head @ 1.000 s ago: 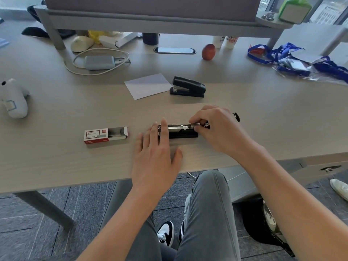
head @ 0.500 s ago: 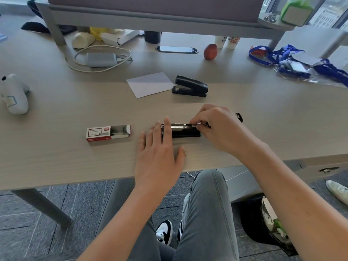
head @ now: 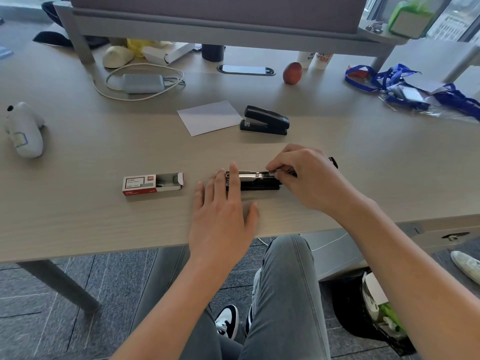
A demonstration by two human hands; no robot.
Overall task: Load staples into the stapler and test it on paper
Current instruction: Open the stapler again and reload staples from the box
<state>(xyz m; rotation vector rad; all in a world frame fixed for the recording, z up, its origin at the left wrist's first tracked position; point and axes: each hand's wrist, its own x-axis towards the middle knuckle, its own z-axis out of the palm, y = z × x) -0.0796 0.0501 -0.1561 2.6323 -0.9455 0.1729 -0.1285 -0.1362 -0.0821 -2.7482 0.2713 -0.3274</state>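
From my feed, the open stapler (head: 255,180) lies near the desk's (head: 78,216) front edge, its metal channel exposed. My left hand (head: 223,211) lies flat with fingers spread and straight, fingertips resting on the stapler's left end and covering it. At 3 o'clock from that hand, my right hand (head: 306,178) has its fingers curled down over the stapler's right half, pinching at the channel; I cannot make out whether a strip of staples sits between the fingertips, since they hide that spot. The stapler's swung-back top shows only as a black tip (head: 333,162) past the right knuckles. At 9 o'clock from the stapler, well apart, lies the staple box (head: 152,183), its tray slid partly open; the contents are too dim to read. At 12 o'clock lie a sheet of paper (head: 210,117) and, just beside it, a second, closed black stapler (head: 265,120).
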